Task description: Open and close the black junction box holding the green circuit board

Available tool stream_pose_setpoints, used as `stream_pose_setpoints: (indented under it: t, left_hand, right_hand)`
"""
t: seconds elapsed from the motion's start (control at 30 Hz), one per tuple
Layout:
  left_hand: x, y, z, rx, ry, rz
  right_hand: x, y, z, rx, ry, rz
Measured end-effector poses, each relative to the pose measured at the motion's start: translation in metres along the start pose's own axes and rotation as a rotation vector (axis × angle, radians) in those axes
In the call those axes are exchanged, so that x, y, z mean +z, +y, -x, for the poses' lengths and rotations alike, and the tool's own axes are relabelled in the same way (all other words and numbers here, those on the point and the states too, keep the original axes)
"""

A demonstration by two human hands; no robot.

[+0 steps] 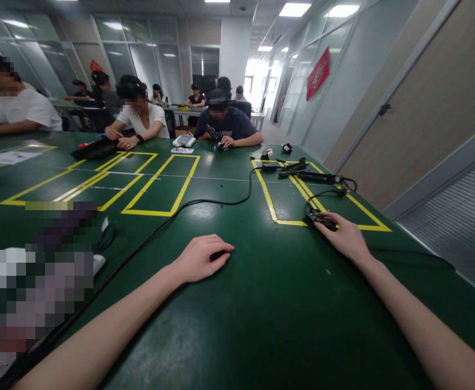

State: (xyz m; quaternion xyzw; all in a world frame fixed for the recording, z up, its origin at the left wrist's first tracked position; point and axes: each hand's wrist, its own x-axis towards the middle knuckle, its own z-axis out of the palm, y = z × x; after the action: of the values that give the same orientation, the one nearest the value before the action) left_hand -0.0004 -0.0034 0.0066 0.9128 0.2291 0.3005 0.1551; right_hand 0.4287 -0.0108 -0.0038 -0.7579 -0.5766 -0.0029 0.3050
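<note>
My left hand (205, 258) rests on the green table (229, 336), its fingers loosely bent and the thumb apart from them, with nothing visible in it. Farther right, my right hand (346, 236) grips a small black device with exposed circuitry (320, 218), at the near edge of a yellow-taped rectangle. A thin black cable loops from that device up to a dark round connector (343, 191). My right fingers hide part of the device. Beyond it lies a long black tool with a cord (316, 177), next to other dark parts (292, 169).
A long black cable (196, 202) crosses the table from lower left to a black adapter (270, 168). White and black plugs (267, 154) stand at the far edge. Co-workers sit opposite, one by a black tray (95, 149), one near a white device (184, 140). A blurred-out area covers the lower left.
</note>
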Motion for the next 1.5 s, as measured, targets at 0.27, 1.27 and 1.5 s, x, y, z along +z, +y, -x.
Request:
stream_pose_setpoints:
  t: [0.27,1.27,1.5]
  left_hand:
    - [0.0,0.003,-0.002,0.042,0.024,-0.03]
    - [-0.004,0.018,0.002,0.123,-0.203,-0.057]
    - [-0.007,0.018,0.003,0.141,-0.133,-0.071]
  right_hand:
    - [0.025,-0.073,0.045,-0.46,-0.236,-0.238]
    - [0.014,-0.152,0.123,-1.126,-0.21,-0.434]
    - [0.017,-0.152,0.12,-1.022,-0.204,-0.342]
